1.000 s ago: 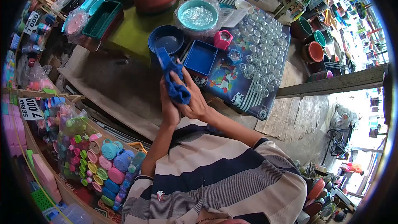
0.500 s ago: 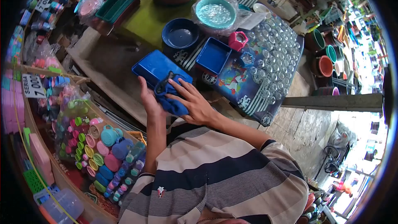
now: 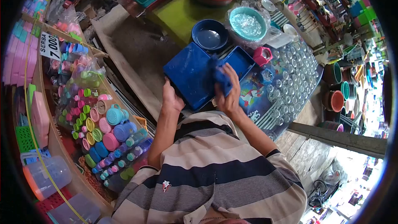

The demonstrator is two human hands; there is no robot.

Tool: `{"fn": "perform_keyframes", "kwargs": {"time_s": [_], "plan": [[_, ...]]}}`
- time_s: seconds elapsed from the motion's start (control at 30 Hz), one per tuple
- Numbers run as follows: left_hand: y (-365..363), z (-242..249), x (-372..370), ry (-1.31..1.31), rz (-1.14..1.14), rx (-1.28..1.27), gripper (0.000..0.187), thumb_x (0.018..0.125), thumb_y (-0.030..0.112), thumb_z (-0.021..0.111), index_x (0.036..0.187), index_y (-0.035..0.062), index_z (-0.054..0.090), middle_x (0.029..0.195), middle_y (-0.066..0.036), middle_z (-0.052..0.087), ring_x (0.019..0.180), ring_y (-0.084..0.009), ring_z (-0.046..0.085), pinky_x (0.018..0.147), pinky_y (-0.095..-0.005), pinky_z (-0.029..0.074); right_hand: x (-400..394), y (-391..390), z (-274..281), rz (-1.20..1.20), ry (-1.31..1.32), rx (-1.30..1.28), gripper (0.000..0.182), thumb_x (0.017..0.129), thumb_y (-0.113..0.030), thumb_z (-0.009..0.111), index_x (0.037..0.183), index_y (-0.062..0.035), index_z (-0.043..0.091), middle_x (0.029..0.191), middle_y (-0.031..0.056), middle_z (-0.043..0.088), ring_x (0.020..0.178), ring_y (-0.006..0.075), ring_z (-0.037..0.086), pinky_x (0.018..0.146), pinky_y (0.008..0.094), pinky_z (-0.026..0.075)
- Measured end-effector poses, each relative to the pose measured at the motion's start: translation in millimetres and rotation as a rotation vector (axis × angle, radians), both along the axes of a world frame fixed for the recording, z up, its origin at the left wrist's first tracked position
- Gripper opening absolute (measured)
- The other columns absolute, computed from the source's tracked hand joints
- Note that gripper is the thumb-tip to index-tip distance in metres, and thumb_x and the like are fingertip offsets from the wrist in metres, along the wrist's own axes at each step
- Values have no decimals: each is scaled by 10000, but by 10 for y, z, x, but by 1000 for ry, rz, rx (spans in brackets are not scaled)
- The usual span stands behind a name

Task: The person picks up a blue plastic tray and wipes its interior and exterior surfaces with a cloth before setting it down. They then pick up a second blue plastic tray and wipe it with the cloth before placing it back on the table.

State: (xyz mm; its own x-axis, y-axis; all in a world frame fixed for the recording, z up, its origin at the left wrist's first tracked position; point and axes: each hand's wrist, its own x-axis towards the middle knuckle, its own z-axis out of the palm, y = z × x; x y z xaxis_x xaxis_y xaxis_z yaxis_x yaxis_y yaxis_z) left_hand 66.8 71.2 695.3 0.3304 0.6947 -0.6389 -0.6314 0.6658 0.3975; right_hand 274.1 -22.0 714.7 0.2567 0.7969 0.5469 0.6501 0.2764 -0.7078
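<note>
A rectangular blue plastic tray (image 3: 190, 74) is tilted in front of my body, its broad flat face toward me. My left hand (image 3: 171, 98) grips it at the near left edge, with part of the fingers hidden beneath. A crumpled dark blue cloth (image 3: 223, 79) is bunched in my right hand (image 3: 230, 93), pressed against the tray's right side. Just beyond lies a second rectangular blue tray (image 3: 241, 61) on the table, partly covered by the cloth and the hand. A round dark blue basin (image 3: 209, 34) sits behind the held tray.
Rows of clear glass jars (image 3: 292, 81) cover the table's right part. Near them are a pink container (image 3: 262, 56) and a plastic-wrapped turquoise basin (image 3: 248, 23). Colourful bottles and cups (image 3: 112, 128) fill the left shelf. A wooden beam (image 3: 340, 140) runs at the right.
The tray has turned to show its flat face more fully. My right hand and the cloth have moved to its right side; my left hand has shifted to the near left edge. The view has swung left.
</note>
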Motion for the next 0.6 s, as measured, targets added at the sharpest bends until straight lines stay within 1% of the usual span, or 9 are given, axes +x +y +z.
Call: {"fn": "perform_keyframes", "kwargs": {"time_s": [0.03,0.07,0.2,0.3,0.33,0.4,0.47,0.5,0.6], "plan": [[-1,-47,6,-77,-1,44,739,1140,624,247,1595,78,451,1583,-160,544,1414,-342,560,1212,-528,433,-62,-41,170,21,-252,-31,669,757,-240,704,1398,-53,659,1532,173,588,1475,454,461,1238,637,286],[-4,-92,9,-154,-1,90,739,1138,628,260,1600,80,442,1592,-157,537,1423,-336,552,1211,-524,435,-176,-102,309,79,-338,-92,724,724,-219,731,1428,-75,641,1559,155,569,1518,436,410,1261,632,241],[-192,-112,12,-158,-94,81,739,1137,626,281,1632,90,393,1635,-136,490,1454,-332,524,1217,-521,425,-593,-253,592,303,-421,-364,912,666,-243,795,1546,-176,562,1707,142,396,1575,430,334,1302,615,174],[-502,-381,85,118,-302,930,685,1147,540,369,1673,101,336,1669,-131,427,1479,-275,504,1184,-433,450,-600,-75,715,167,-449,-303,935,688,-276,790,1582,-204,527,1753,154,304,1603,445,272,1302,642,147],[-511,-212,215,121,-290,933,685,1147,540,369,1673,101,336,1669,-131,427,1479,-275,504,1184,-433,450,-529,38,737,145,-467,-284,897,736,-302,768,1593,-230,516,1768,151,267,1614,458,235,1292,671,135],[-531,344,506,-7,-97,425,668,1143,505,432,1662,91,358,1612,-124,489,1433,-217,533,1156,-387,455,-360,270,771,117,-483,-245,847,781,-320,743,1595,-263,516,1742,159,318,1596,463,269,1281,688,136],[-530,431,588,156,-135,433,676,1138,496,468,1650,65,373,1552,-105,541,1376,-188,558,1147,-383,452,-265,420,705,59,-408,-231,831,789,-323,741,1590,-292,521,1699,169,384,1572,471,306,1278,685,146],[-523,438,609,228,-156,428,677,1138,496,472,1643,54,382,1528,-104,560,1355,-186,568,1152,-377,446,-231,459,677,43,-385,-217,824,782,-323,748,1573,-243,534,1635,171,452,1548,467,341,1275,685,152],[-550,201,548,422,-228,508,692,1137,492,478,1645,36,362,1556,-124,536,1379,-213,555,1173,-398,424,-248,316,651,98,-384,-186,819,766,-321,759,1546,-190,547,1592,164,483,1543,458,350,1281,678,148]]}}
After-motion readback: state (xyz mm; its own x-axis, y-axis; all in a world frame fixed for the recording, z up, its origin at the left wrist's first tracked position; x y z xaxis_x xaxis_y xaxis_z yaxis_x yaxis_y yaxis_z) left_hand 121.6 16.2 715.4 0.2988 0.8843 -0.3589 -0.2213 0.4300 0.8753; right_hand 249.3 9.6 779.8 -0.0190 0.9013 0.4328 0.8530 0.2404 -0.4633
